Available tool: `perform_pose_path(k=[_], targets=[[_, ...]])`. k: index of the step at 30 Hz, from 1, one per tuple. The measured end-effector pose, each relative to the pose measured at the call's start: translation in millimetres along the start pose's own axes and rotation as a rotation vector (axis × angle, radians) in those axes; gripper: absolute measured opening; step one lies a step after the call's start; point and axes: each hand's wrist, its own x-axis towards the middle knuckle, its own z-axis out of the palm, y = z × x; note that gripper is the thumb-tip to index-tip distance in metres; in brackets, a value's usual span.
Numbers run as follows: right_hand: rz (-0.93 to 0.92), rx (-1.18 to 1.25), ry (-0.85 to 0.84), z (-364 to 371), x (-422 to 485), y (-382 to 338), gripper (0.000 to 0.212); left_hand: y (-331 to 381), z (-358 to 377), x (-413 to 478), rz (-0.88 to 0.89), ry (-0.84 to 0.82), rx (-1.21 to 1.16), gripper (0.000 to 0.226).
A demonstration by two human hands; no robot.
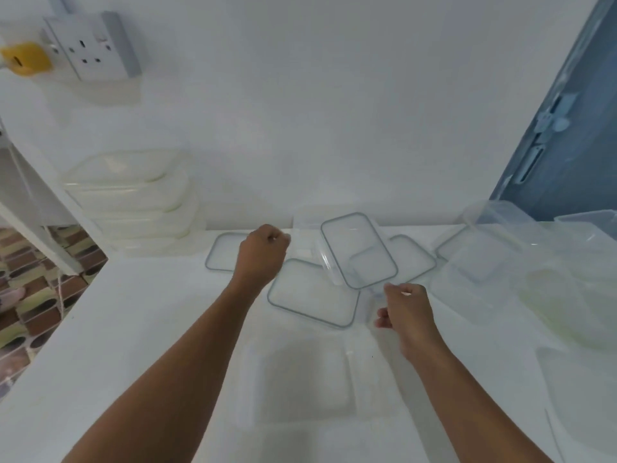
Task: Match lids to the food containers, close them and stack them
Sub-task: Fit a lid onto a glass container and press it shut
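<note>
Clear plastic on a white counter (150, 329) is hard to read from the head view, so I go by the grey seals.

A flat lid (314, 295) lies mid-counter, and a tilted lid (359, 250) is propped over its far corner. A left lid (220, 252) and a right lid (415, 259) lie on either side, near the back edge. An open box (300, 379) sits by the front edge, between my forearms. Open tubs (487, 235) crowd the right edge, and the closed stack (133, 202) stands at the back left corner.

My left hand (263, 255) is curled tight above the gap between the left lid and the tilted one. My right hand (407, 312) is bent at the flat lid's near right corner, thumb and forefinger a little apart. I cannot tell whether either hand has hold of a clear edge or of nothing.

I judge this to be the matching step. To do it well I should lift the tilted lid off first, since pulling the flat one from beneath would likely send it sliding. The flat lid's outline looks close to the box's, so I would lay it square on the rim, seal down. Then I would press the corners, snap the clips in opposite pairs and carry the box level to the stack.
</note>
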Motion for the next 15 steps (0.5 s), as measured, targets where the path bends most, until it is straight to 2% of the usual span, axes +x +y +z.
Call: perform_pose_path(k=[3, 6, 8, 10, 15], targets=[[0.018, -0.049, 0.014, 4.9, 12.9, 0.0, 0.043, 20.6, 27.4, 24.4, 0.048, -0.064, 0.082, 0.024], [-0.001, -0.095, 0.027, 7.1, 24.7, 6.4, 0.053, 28.7, 55.4, 37.8, 0.068, -0.126, 0.153, 0.047], [-0.013, -0.118, 0.033, 6.7, 31.2, 11.9, 0.053, 28.3, 71.7, 41.4, 0.063, -0.209, 0.268, 0.06], [-0.023, -0.139, 0.035, 4.9, 36.5, 13.9, 0.049, 27.9, 82.6, 41.7, 0.055, -0.264, 0.357, 0.063], [-0.038, -0.128, 0.054, 1.9, 50.6, 16.7, 0.033, 25.2, 89.4, 45.2, 0.06, -0.198, 0.284, 0.055]])
